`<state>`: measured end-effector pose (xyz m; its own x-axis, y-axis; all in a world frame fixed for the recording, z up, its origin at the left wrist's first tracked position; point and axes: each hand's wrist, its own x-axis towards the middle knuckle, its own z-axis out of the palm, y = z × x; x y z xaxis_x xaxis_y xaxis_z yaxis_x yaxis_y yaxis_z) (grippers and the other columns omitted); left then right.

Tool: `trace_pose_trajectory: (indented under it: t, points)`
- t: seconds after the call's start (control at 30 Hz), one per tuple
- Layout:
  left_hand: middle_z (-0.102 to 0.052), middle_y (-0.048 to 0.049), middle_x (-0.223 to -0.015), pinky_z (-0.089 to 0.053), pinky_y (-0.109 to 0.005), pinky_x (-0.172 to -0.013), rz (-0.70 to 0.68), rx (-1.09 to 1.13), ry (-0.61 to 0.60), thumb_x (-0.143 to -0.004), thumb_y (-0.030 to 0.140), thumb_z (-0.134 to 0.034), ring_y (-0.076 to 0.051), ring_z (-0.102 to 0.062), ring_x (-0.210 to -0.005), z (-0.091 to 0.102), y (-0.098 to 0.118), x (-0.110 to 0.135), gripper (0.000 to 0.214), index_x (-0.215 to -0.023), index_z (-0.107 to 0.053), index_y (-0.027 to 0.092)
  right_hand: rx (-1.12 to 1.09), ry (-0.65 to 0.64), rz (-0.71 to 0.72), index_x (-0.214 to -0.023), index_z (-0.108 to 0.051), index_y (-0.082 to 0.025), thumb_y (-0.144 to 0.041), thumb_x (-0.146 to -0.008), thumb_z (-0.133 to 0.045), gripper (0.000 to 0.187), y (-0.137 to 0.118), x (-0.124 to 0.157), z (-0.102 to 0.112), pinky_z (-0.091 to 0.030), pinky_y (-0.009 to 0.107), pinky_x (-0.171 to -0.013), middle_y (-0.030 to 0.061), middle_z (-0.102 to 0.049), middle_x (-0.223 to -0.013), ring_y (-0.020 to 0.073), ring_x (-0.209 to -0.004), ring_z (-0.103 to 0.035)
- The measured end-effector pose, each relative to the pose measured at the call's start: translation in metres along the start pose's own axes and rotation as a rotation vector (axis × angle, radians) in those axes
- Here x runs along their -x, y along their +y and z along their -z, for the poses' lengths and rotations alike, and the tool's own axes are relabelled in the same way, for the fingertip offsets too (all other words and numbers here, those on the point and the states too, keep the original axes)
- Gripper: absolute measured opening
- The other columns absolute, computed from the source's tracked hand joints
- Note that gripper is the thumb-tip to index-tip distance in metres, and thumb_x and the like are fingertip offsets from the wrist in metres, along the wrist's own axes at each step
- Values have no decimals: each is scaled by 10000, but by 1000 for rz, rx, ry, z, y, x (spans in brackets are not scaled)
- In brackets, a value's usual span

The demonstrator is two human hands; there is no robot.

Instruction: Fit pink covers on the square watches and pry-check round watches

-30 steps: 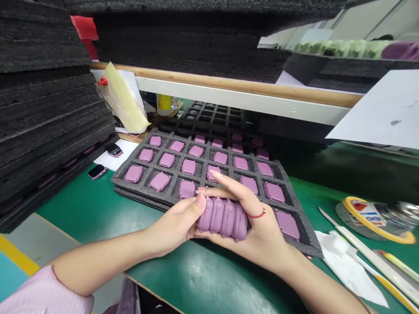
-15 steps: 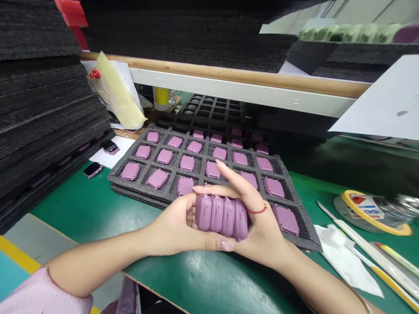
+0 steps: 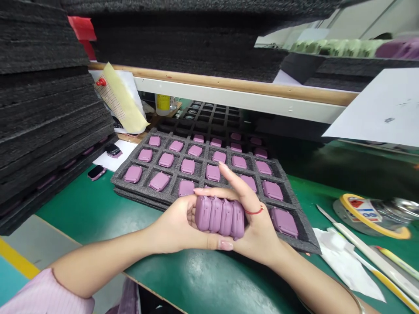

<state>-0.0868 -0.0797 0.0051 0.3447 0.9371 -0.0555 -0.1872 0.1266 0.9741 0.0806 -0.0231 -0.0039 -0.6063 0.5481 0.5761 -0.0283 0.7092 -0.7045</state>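
Head view: hands [image 3: 258,231] over green bench [image 3: 81,209], foam stacks [image 3: 42,109].

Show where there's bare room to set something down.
Bare green mat lies below the left hand and right hand and left of the foam tray, beside the phone. Crowded: the tray's cells, and rightward around the tape roll and paper.

your view, right of the bench | tape roll [image 3: 371,216] | white label [image 3: 365,209] on it, red patch, blue digits, you can read "18" | yellow bottle [image 3: 163,104] | you see a label, print too small to read | no other legible text
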Motion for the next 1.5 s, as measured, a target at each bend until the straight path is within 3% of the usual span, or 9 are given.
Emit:
trace_pose_trajectory:
  t: [0.33,0.5,0.63,0.8,1.03,1.13,1.3,1.4,1.5]
  points:
    - [-691,-39,-951,-520,-334,-892,-43,9,-55,-698,304,-865,-199,-648,-934,5,0,-4,365,-988,-698,158,97,-65,84,-1620,-101,-312,-262,-870,-754,995,-1,2,-5,-573,442,-1024,111,-667,-1339,272,-1207,-667]
    - [-713,-57,-961,-522,-343,-907,-81,-61,18,-672,318,-887,-219,-663,-962,3,-1,-3,373,-957,-715,149,187,-135,146,-1620,-69,-311,-286,-902,-714,965,-6,0,-5,-436,521,-1150,123,-549,-1485,285,-1362,-537]
    - [-754,-72,-993,-534,-365,-923,-141,-197,122,-642,317,-908,-240,-696,-947,4,1,3,461,-1037,-736,154,19,-97,-60,-1575,-275,-313,-507,-694,-870,1081,-17,-2,2,-441,504,-1146,121,-503,-1523,314,-1376,-518]
    - [-751,-69,-1143,-505,-371,-1001,-342,-353,136,-715,353,-863,-271,-692,-1078,10,-2,6,431,-1108,-747,219,-78,-83,-270,-1297,-633,-246,-416,-708,-874,659,-16,-5,3,-522,473,-1070,81,-717,-1269,288,-1143,-698]
    - [-754,-70,-1134,-525,-347,-953,-377,-440,130,-746,384,-835,-260,-708,-1038,11,-3,6,418,-1124,-751,227,-61,-95,-281,-1287,-640,-247,-383,-681,-887,668,-15,-5,2,-497,490,-1094,82,-713,-1278,292,-1141,-698]
    - [-758,-62,-1121,-534,-342,-931,-382,-463,148,-753,391,-831,-249,-716,-1008,10,-2,6,418,-1129,-746,229,-169,-85,-318,-1301,-621,-259,-483,-677,-885,713,-14,-5,3,-499,485,-1090,93,-677,-1326,302,-1209,-657]
    - [-749,-53,-1171,-477,-372,-1049,-482,-547,135,-825,326,-780,-237,-678,-1126,6,-3,5,346,-1154,-724,237,-511,-161,-481,-1438,-483,-272,-732,-850,-584,753,-7,-5,7,-520,479,-1058,118,-614,-1409,297,-1301,-593]
    - [-754,-62,-1122,-440,-402,-1091,-542,-594,122,-867,335,-732,-248,-654,-1146,7,-5,4,272,-1122,-744,241,-467,-186,-522,-1468,-433,-249,-667,-710,-786,935,-7,-6,4,-522,491,-1057,137,-622,-1390,316,-1260,-625]
    - [-687,-98,-1189,-423,-428,-1118,-556,-591,108,-877,401,-708,-278,-599,-1207,10,-8,4,285,-1116,-758,254,-342,-93,-493,-1489,-410,-243,-503,-606,-920,1053,-12,-5,-3,-529,474,-1059,134,-613,-1398,319,-1289,-601]
